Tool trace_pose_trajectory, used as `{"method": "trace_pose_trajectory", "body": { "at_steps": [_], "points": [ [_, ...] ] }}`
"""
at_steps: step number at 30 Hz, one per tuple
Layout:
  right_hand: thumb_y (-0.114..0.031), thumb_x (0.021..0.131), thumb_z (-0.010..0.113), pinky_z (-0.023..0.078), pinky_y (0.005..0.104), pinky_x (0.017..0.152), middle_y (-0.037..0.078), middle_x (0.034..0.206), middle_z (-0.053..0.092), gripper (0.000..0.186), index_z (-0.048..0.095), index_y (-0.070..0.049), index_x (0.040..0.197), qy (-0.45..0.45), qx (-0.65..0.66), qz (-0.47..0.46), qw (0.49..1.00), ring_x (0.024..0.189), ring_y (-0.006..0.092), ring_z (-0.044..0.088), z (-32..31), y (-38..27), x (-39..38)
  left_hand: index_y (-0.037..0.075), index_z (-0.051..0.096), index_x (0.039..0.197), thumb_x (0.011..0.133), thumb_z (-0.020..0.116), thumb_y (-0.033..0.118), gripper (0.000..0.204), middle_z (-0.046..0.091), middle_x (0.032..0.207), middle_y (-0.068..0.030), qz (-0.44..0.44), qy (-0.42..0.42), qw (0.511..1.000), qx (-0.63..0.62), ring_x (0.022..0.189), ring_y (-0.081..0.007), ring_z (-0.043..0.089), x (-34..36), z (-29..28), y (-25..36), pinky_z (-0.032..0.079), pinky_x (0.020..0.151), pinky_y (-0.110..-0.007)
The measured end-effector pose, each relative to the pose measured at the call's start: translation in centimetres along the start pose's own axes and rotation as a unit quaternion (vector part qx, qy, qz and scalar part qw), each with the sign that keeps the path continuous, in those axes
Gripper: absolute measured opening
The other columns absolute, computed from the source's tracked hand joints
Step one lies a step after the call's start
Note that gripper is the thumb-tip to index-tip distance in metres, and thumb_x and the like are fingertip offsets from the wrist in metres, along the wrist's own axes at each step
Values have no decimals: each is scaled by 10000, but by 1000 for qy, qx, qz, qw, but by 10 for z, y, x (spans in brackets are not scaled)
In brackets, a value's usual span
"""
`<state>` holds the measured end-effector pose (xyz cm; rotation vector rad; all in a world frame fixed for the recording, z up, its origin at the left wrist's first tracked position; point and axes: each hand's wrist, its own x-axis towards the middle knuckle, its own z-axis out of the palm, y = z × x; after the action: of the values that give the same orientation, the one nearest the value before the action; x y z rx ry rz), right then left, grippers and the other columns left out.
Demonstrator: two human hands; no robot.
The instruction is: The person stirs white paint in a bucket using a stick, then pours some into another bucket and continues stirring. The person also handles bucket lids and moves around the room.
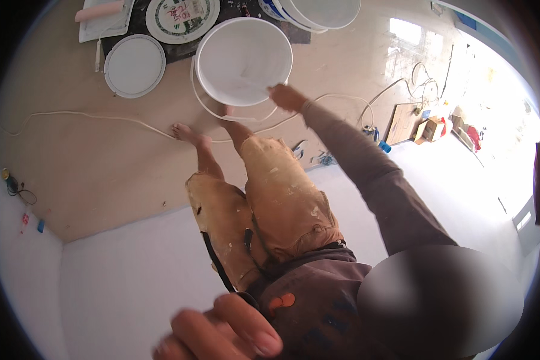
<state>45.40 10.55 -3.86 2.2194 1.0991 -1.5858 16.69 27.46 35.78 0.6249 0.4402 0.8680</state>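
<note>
1. Bucket [244,57] front and centre: white, mouth toward us, just ahead of the bare feet [189,133]. Whether its base meets the floor [108,174], I can't tell.
2. Right hand [288,98] is on it! Fingers bent tight at the rim's right side, nearest that arm, probably because the lip gives a firm edge to grip.
3. Look at the bucket handle [240,119]: a slack loop on the near side, seemingly bearing no load while the rim is gripped.
4. Left hand [219,333], huge near the lens, fingers half curled, cut off by the lower edge. Nothing shows in it, but the palm is hidden, so I can't tell for certain.
5. Beyond, a dark sheet [179,53], likely there against drips. 1 patterned lid [183,18] lies on it; 1 plain lid [134,67] sits at its edge.
6. Top left, a pink roller [99,11] lies across a white tray [90,33], presumably keeping its sleeve clean.
7. Another bucket [324,9] stands top right, close by, perhaps for easy reach.
</note>
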Motion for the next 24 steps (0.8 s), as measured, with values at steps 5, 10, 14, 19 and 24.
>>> {"method": "trace_pose_trajectory", "body": {
  "at_steps": [5, 10, 14, 19, 24],
  "points": [
    [-190, 889, 416, 482, 429, 838, 186, 1042, 627, 341, 560, -48, 1164, 178, -26, 41, 983, 958, 311, 619, -9, -10, -22, 89, 520, 943, 855, 582, 255, 198, 433, 935, -76, 49, 182, 982, 9, 949, -234, 489, -3, -5, -44, 427, 808, -417],
    [-135, 851, 419, 474, 467, 849, 215, 1020, 625, 267, 608, -43, 1016, 36, -89, -23, 995, 993, 350, 601, -5, -43, -28, 66, 529, 1010, 862, 535, 161, 175, 481, 981, -26, -51, 351, 933, 58, 946, -180, 458, -15, -49, -81, 386, 837, -359],
    [-168, 844, 459, 531, 431, 689, 127, 852, 660, 229, 613, -82, 992, 149, -228, -139, 952, 786, 319, 650, -34, -60, -8, 56, 537, 1035, 857, 561, 174, 215, 511, 1000, -44, -102, 460, 874, 119, 923, -167, 487, -46, -104, -108, 405, 844, -337],
    [-197, 861, 464, 533, 418, 659, 118, 836, 655, 187, 626, -107, 880, 178, -392, -203, 879, 792, 288, 661, -115, -115, 14, 37, 529, 1091, 843, 572, 139, 272, 510, 1046, -56, -169, 512, 799, 264, 943, -171, 510, -104, -197, -148, 457, 797, -330],
    [-187, 866, 442, 510, 448, 754, 143, 982, 643, 271, 612, -108, 1061, 113, -319, -26, 941, 903, 313, 638, -173, -77, 29, 49, 451, 1222, 826, 557, 97, 414, 482, 1167, -108, -279, 505, 690, 436, 964, -222, 529, -194, -279, -177, 494, 751, -352]
  ]
}}
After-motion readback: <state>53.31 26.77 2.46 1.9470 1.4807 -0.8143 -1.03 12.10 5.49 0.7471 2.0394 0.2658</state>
